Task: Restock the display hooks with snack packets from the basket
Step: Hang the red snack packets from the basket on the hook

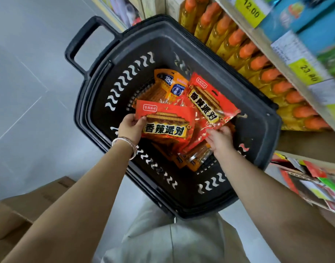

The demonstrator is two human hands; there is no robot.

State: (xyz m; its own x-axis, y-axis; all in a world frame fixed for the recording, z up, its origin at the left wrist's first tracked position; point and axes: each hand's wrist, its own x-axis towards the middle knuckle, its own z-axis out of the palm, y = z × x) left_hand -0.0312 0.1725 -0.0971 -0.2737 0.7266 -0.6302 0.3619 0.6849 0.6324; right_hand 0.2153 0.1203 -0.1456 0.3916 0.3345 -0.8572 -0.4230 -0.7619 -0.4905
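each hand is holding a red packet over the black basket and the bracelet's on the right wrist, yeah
No: the head view shows the bracelet on the left wrist, not the right. Otherwise correct: the left hand grips the left red packet, the right hand holds the right red packet, over the black basket.

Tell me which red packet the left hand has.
The level red packet, gripped at its left edge by the left hand. The tilted red packet lies to its right, with the right hand at its lower corner.
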